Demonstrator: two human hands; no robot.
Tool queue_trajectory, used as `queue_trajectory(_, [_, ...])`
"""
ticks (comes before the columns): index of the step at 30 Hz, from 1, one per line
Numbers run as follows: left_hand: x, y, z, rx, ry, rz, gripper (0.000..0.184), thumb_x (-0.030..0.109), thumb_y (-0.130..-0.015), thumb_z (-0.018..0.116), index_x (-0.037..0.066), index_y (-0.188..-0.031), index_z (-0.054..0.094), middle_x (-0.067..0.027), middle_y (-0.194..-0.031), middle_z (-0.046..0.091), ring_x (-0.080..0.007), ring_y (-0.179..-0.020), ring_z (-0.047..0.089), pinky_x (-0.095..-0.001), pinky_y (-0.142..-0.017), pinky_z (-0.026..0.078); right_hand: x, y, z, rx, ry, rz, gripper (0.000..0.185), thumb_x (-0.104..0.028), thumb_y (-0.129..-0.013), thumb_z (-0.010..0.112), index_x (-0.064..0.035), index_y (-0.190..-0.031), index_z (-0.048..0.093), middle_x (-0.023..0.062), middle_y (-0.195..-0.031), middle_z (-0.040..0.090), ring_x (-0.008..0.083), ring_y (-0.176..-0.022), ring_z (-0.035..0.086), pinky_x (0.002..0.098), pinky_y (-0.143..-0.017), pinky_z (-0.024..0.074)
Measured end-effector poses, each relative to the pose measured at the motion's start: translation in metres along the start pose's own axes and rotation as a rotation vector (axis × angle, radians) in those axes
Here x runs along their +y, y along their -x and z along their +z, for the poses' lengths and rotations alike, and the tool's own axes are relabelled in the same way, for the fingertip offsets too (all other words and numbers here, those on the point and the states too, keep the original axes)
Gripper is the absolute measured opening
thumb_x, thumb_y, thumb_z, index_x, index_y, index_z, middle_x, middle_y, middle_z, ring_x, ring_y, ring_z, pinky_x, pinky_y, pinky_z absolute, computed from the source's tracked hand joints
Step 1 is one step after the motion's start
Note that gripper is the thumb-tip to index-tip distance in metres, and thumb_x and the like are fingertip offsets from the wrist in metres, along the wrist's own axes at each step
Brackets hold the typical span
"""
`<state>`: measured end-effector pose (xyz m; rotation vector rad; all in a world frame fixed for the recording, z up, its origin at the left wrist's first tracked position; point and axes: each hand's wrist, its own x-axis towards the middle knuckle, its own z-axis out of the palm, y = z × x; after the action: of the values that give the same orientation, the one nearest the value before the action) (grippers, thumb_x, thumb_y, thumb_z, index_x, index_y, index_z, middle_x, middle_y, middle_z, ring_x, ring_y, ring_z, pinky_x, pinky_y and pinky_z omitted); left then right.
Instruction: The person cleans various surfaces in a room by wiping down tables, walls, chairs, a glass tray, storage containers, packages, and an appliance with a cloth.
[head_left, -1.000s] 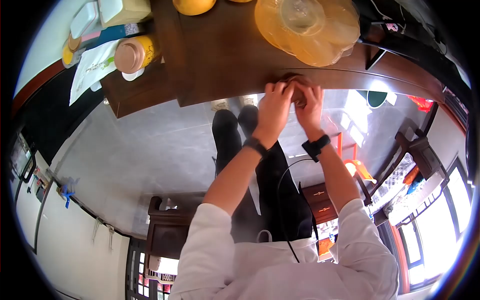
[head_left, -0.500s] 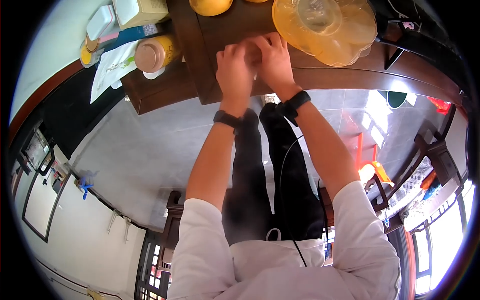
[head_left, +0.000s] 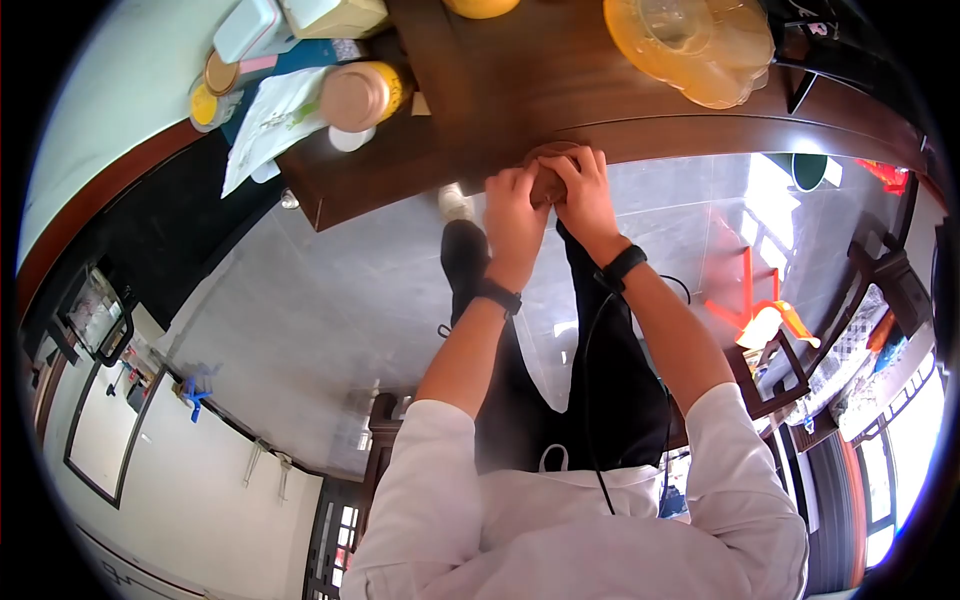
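A round, brown, see-through-looking object (head_left: pixel 549 186) is between my two hands at the front edge of the brown wooden table (head_left: pixel 480 95). Its exact kind is hard to make out. My left hand (head_left: pixel 513 215) grips its left side with curled fingers. On the other side, my right hand (head_left: pixel 584 188) has its fingers bent over the object's top and right. Both wrists wear black bands. Farther back on the table lies an amber, wavy-rimmed clear dish (head_left: pixel 700 60), apart from my hands.
A yellow jar with a pinkish lid (head_left: pixel 355 97), a white packet (head_left: pixel 265 125) and several containers stand at the left. Part of a yellow round thing (head_left: pixel 481 6) shows at the top. An orange-red stool (head_left: pixel 760 315) is on the floor at right.
My hands have come back from over the table to its front edge, and the brown object now shows between them. The view has shifted, and my legs are farther apart.
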<state>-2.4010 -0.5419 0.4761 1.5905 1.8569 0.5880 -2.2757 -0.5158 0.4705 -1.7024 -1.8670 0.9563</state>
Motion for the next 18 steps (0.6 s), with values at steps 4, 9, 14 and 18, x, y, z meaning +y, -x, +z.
queue_trajectory(4, [-0.035,0.011,-0.03,-0.036,0.003,0.018,0.051,-0.001,-0.068,0.078,0.011,-0.116,0.067,-0.0047,-0.105,0.062,-0.0309,-0.1,0.057,-0.0408,-0.08,0.053,-0.035,0.015,0.031,0.016,-0.005,0.029,0.052,0.013,-0.067,0.063,-0.0114,-0.112,0.069,0.009,-0.116,0.06,0.0355,-0.106,0.052,0.0422,-0.093,0.0506])
queue_trajectory(9, [-0.096,0.005,-0.08,-0.072,0.078,0.115,0.048,0.0,-0.068,0.079,0.011,-0.113,0.068,-0.0045,-0.104,0.061,-0.0305,-0.1,0.057,-0.042,-0.081,0.053,-0.08,0.017,0.087,0.086,0.019,0.036,0.06,0.014,-0.061,0.067,-0.0132,-0.114,0.07,0.0084,-0.11,0.06,0.035,-0.105,0.054,0.0429,-0.09,0.0509])
queue_trajectory(14, [-0.188,-0.014,-0.165,-0.048,0.054,0.147,0.045,-0.003,-0.07,0.076,0.006,-0.113,0.067,-0.0111,-0.104,0.063,-0.0337,-0.099,0.058,-0.0425,-0.086,0.051,-0.151,-0.008,0.186,0.104,-0.072,-0.009,0.054,0.013,-0.064,0.065,-0.009,-0.114,0.068,0.0103,-0.12,0.062,0.0372,-0.109,0.056,0.0438,-0.095,0.0501])
queue_trajectory(18, [-0.286,-0.015,-0.2,-0.025,-0.063,0.094,0.044,-0.001,-0.074,0.078,0.007,-0.116,0.07,-0.0081,-0.11,0.066,-0.0323,-0.101,0.06,-0.0399,-0.087,0.053,-0.191,-0.023,0.286,0.137,-0.173,-0.058,0.043,0.003,-0.072,0.066,-0.0074,-0.114,0.066,0.0097,-0.121,0.063,0.0345,-0.116,0.057,0.042,-0.097,0.0479])
